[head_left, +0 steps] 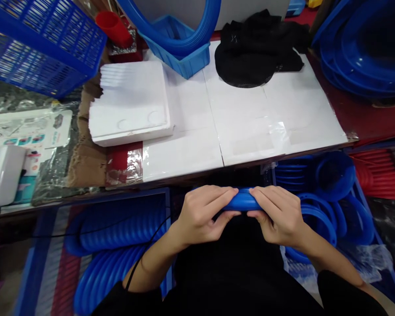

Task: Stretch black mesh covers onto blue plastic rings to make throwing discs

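Observation:
My left hand [202,214] and my right hand [279,213] grip a blue plastic ring [242,202] edge-on in front of my body. Fingers press on its top and thumbs sit underneath, a short gap apart; most of the ring is hidden by the hands. Below to the left, a crate holds several blue rings [118,230] stacked on edge. A second crate at the right, near my right hand, holds more blue rings [317,219] and round blue parts.
Beyond my hands is a white-covered table [246,131] with a foam block [131,103], a black cloth item [260,48] and a blue bin [187,61] with a large blue ring [213,17] resting on it. A blue basket [42,44] stands left; blue round parts [335,57] lie right.

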Demonstrator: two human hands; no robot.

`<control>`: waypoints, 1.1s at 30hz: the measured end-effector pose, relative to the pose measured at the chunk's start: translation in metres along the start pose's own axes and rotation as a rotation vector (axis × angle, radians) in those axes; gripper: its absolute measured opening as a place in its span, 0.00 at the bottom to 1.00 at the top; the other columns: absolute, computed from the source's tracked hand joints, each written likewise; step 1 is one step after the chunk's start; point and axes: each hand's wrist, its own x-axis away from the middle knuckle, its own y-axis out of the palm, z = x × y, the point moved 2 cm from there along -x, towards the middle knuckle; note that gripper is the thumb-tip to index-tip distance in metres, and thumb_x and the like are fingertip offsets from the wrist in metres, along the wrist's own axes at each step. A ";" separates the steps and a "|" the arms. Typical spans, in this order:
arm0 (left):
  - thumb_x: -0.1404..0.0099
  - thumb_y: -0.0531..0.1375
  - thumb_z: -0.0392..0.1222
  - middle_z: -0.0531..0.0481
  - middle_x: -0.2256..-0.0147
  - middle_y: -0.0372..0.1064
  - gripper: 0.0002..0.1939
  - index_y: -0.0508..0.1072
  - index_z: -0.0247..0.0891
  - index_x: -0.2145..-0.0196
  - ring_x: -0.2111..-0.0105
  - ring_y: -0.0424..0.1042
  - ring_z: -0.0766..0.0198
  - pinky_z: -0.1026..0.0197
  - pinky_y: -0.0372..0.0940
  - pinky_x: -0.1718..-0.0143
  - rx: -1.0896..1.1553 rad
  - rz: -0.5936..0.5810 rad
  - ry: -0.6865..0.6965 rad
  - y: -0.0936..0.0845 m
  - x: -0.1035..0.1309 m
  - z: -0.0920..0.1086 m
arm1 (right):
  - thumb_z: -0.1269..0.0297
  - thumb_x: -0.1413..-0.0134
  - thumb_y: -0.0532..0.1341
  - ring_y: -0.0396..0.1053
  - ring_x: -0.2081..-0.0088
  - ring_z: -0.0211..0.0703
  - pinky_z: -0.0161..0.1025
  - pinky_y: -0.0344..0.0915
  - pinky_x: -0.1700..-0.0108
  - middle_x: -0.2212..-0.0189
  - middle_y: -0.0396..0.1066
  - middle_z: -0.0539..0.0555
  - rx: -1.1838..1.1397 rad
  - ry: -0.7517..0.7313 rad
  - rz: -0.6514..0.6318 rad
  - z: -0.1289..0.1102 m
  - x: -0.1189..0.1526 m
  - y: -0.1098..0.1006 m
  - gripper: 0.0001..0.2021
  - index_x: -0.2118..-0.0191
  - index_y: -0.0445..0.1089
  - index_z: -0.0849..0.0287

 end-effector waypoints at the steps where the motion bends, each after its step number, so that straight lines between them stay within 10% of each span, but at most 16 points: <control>1: 0.31 0.70 0.43 0.38 0.52 0.84 0.24 0.77 0.39 0.39 0.56 0.85 0.49 0.49 0.81 0.55 -0.003 0.001 -0.003 0.001 0.002 0.000 | 0.64 0.32 0.67 0.81 0.55 0.56 0.50 0.76 0.57 0.52 0.82 0.64 -0.010 0.001 0.001 0.000 0.000 0.002 0.22 0.36 0.70 0.62; 13: 0.33 0.74 0.45 0.41 0.52 0.84 0.25 0.79 0.43 0.40 0.53 0.84 0.51 0.51 0.79 0.50 0.224 -0.001 -0.081 -0.032 0.014 -0.025 | 0.56 0.32 0.70 0.79 0.44 0.54 0.53 0.76 0.41 0.44 0.79 0.63 -0.135 0.043 -0.247 0.026 -0.008 -0.035 0.27 0.32 0.68 0.58; 25: 0.32 0.72 0.46 0.41 0.50 0.84 0.25 0.78 0.41 0.39 0.52 0.85 0.52 0.54 0.80 0.51 0.128 -0.026 -0.050 -0.021 0.002 -0.015 | 0.61 0.32 0.67 0.82 0.56 0.56 0.51 0.79 0.54 0.51 0.82 0.63 -0.100 0.004 -0.031 0.017 0.001 -0.016 0.25 0.34 0.70 0.59; 30: 0.29 0.70 0.52 0.38 0.40 0.78 0.36 0.68 0.43 0.28 0.42 0.80 0.48 0.46 0.72 0.35 0.145 -0.204 0.020 -0.044 -0.002 -0.025 | 0.61 0.36 0.69 0.82 0.55 0.60 0.55 0.80 0.56 0.51 0.82 0.64 -0.254 -0.010 0.025 0.029 0.010 -0.030 0.27 0.34 0.72 0.58; 33: 0.27 0.66 0.57 0.35 0.38 0.76 0.36 0.66 0.42 0.27 0.40 0.78 0.46 0.46 0.73 0.37 0.188 -0.269 -0.188 -0.061 0.012 -0.050 | 0.54 0.32 0.63 0.82 0.54 0.65 0.61 0.79 0.57 0.53 0.82 0.63 -0.349 0.118 0.214 0.048 0.027 -0.036 0.22 0.36 0.75 0.54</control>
